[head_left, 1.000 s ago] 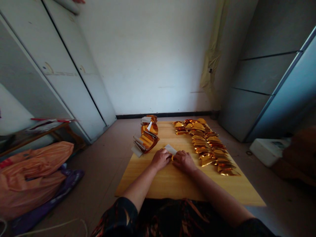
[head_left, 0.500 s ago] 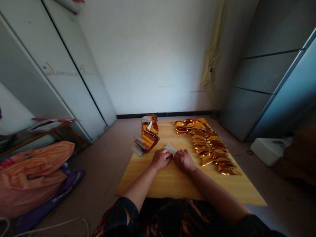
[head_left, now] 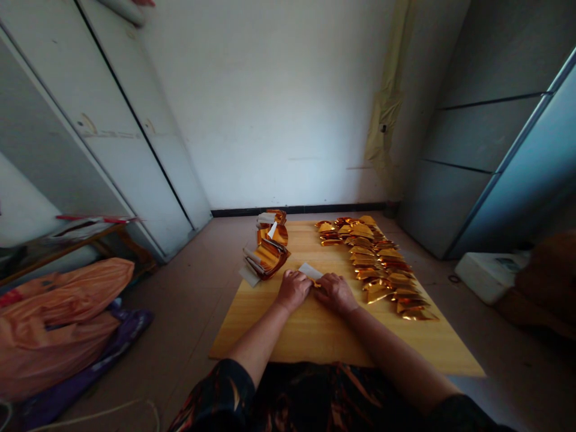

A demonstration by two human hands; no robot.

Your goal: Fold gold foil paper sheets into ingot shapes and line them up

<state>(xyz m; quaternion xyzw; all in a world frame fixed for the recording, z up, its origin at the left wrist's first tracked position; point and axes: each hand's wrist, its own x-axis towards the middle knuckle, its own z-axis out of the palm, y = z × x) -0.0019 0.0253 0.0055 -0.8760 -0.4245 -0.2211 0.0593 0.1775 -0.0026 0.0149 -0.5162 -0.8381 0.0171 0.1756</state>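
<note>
A bare white plaster wall [head_left: 270, 108] with a black skirting strip [head_left: 297, 210] closes off this small room, with tall white wardrobe doors [head_left: 112, 120] on the left and a grey-blue metal cabinet [head_left: 490, 138] on the right. A limp tan cloth [head_left: 387, 114] hangs against the wall, and a shiny orange sack [head_left: 54, 324] slumps over a purple bag [head_left: 108, 354] on the floor. A white box [head_left: 490, 276] on the right carries a label too small to read. On the floor lies a pale, smooth wooden board [head_left: 315, 339], and on it a long double row of small folded gold foil packets [head_left: 378, 264] glints with creased, metallic facets. To the left stands a loose cluster of curled gold foil sheets [head_left: 267, 255] with white paper backing. The person, in a dark patterned sleeve [head_left: 315, 396], leans both forearms toward the board's middle. The left hand [head_left: 293, 290] and right hand [head_left: 336, 294] sit close together, fingers curled downward, over a white paper slip [head_left: 310, 271] with a sliver of gold foil [head_left: 316, 283] at its lower edge, between the hands. Whether they are pinching it or only pressing it, I cannot tell.
</note>
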